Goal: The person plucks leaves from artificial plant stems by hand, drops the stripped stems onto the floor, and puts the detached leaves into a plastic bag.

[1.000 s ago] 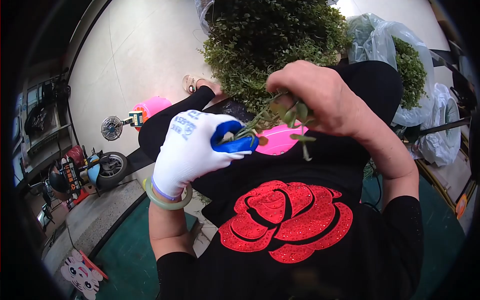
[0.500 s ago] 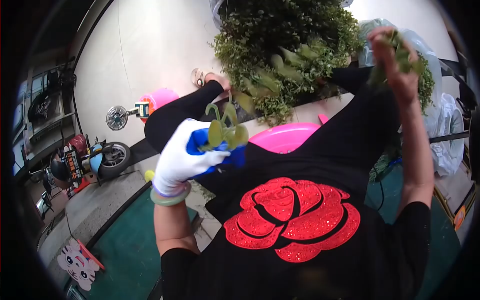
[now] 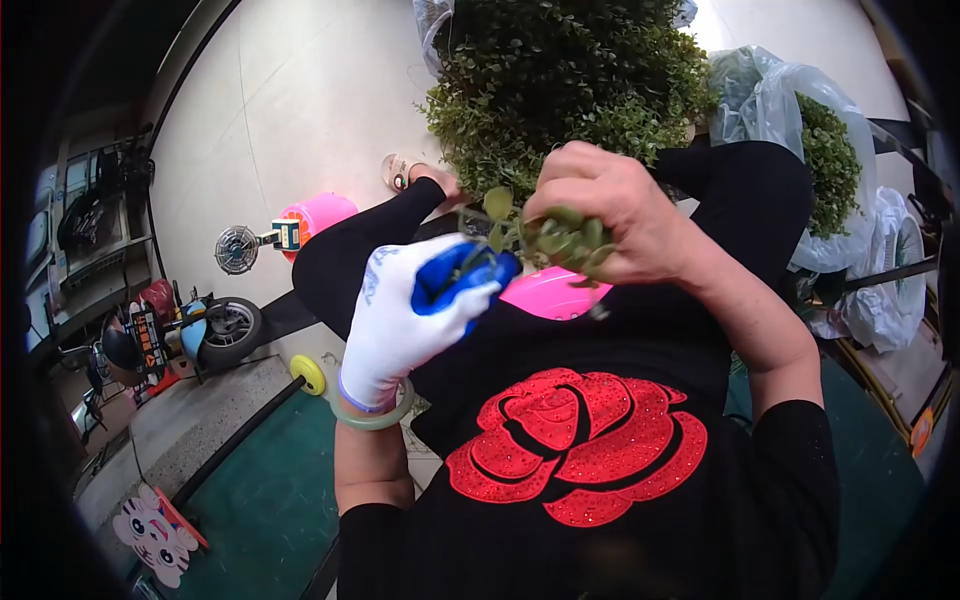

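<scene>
My left hand (image 3: 405,315) wears a white glove with a blue palm. Its fingers are curled closed around the thin stems of a leafy sprig (image 3: 497,205), largely hidden by the glove. Bare, my right hand (image 3: 620,205) is closed on a bunch of green leaves (image 3: 572,240), close beside the left fingertips. Whether both hands hold one sprig or two, I cannot tell. Below the hands, a pink basin (image 3: 555,297) sits between my legs. Just beyond them rises a large heap of small-leaved greenery (image 3: 580,75).
At the right, a clear plastic bag (image 3: 740,110) stands by more greenery (image 3: 828,165). To the left are a small fan (image 3: 237,249) and a pink object (image 3: 326,213). A scooter wheel (image 3: 230,333), a yellow disc (image 3: 308,374) and a cartoon cat sign (image 3: 155,535) lie further left.
My right hand has swung in from the far right with its leaves to meet the left. The left hand has shifted slightly right, and its sprig now sits between both hands.
</scene>
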A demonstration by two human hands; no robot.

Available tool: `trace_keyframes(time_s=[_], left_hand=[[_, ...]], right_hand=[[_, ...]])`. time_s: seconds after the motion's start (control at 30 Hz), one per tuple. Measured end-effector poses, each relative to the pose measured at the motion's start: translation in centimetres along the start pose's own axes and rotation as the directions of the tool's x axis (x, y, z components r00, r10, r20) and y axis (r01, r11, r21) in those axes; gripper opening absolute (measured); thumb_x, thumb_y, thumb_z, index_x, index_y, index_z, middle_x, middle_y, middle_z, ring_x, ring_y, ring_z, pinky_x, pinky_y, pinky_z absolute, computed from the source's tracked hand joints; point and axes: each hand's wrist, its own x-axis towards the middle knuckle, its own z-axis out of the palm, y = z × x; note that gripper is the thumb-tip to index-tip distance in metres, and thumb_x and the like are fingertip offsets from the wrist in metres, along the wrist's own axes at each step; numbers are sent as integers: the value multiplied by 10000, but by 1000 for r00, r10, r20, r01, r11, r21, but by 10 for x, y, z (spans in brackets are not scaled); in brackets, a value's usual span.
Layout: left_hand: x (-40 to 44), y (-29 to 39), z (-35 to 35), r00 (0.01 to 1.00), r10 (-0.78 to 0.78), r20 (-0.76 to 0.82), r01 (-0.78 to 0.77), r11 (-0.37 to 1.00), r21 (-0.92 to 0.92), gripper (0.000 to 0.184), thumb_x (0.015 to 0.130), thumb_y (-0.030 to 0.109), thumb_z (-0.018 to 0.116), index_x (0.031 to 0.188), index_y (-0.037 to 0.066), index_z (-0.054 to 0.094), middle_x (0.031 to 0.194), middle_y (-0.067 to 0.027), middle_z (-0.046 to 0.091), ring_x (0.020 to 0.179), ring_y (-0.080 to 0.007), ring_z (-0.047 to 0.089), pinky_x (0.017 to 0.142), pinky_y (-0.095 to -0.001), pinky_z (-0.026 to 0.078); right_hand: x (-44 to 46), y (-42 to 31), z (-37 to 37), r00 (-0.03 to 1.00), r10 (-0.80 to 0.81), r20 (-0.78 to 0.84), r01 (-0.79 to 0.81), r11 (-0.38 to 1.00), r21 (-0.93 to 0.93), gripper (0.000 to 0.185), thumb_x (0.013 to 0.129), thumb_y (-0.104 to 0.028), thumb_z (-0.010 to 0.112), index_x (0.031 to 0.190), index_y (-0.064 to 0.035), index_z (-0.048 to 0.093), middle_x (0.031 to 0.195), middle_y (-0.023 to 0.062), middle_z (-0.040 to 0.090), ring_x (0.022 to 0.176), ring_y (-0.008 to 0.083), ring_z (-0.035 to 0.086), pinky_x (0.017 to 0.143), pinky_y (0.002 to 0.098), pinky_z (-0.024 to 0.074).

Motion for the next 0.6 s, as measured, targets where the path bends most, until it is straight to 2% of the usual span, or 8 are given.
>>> trace_keyframes(time_s=[0.03,0.17,0.27,0.33,0.43,0.47,0.53,0.6], left_hand=[[0,0,-2,996,-88,-19,86,994,-61,229,769,110,638,952,-28,642,640,-54,581,518,-68,470,501,-229,395],[5,-6,-8,931,-352,-99,316,910,-267,285,869,142,503,1044,-47,624,675,5,552,565,-42,461,533,-197,367],[11,-19,-5,978,-182,-100,174,981,-86,248,889,143,496,1022,-11,639,673,-16,567,553,-59,468,530,-226,378],[12,-16,2,996,-80,-37,80,997,3,245,877,163,530,1022,-5,634,696,-36,594,565,-74,499,545,-246,404],[16,-6,19,962,4,274,64,969,-239,369,756,247,698,1017,-8,642,610,-45,581,546,-88,538,546,-263,423],[21,-5,18,854,-103,510,157,985,-64,405,703,265,752,1001,12,648,616,-80,597,556,-117,575,572,-278,449],[27,3,33,847,-64,528,8,994,108,283,677,253,762,886,84,672,646,-117,609,577,-284,593,564,-334,454],[33,6,38,844,-6,536,-86,985,148,225,680,259,752,814,97,670,633,-125,603,599,-300,599,562,-355,455]], right_hand=[[-1,0,-3,999,20,-32,-18,998,55,189,676,-101,682,830,-71,576,711,34,555,634,207,559,585,323,443],[-20,-1,-15,858,326,398,-491,747,448,129,820,-146,651,862,-38,595,690,44,609,640,94,580,567,253,438],[-31,0,-23,856,394,334,-516,615,597,188,824,-163,661,933,-15,623,718,23,624,648,89,578,583,242,456],[-32,-5,-36,762,504,407,-616,369,696,184,831,-158,667,928,-5,639,690,16,619,633,58,558,571,229,453],[-26,-7,-34,858,409,309,-512,641,572,174,829,-183,678,844,-17,630,648,6,589,579,55,520,531,232,429],[-26,-6,-32,872,384,304,-489,644,589,184,827,-192,682,821,-18,623,639,4,581,568,56,511,525,234,423],[-27,-3,-30,892,355,278,-450,662,599,211,817,-209,696,772,-24,606,622,7,576,545,57,505,504,235,413],[-33,3,-37,906,355,231,-421,702,574,245,801,-225,714,720,-33,585,607,17,583,519,59,511,475,232,402]])
